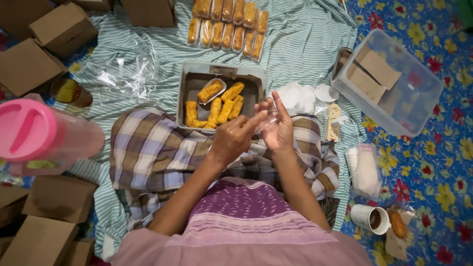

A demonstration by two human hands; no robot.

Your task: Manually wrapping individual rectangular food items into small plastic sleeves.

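My left hand [235, 138] and my right hand [277, 127] meet over my checked-cloth lap, fingers pinched together on a small clear plastic wrapper [266, 121]. Just beyond them stands a grey metal tray [189, 93] with several golden fried rolls [219, 108]; one roll lies in a small white paper cup [211, 90]. Farther off, two rows of wrapped rolls [229, 24] lie on the striped cloth.
Brown cardboard boxes [29, 64] stand left and at the near left. A pink-lidded jug [34, 130] is at left. Clear wrappers [125, 74], a lidded plastic box [394, 83], a stack of white cups [362, 167] and a mug of dark drink [369, 218] surround me.
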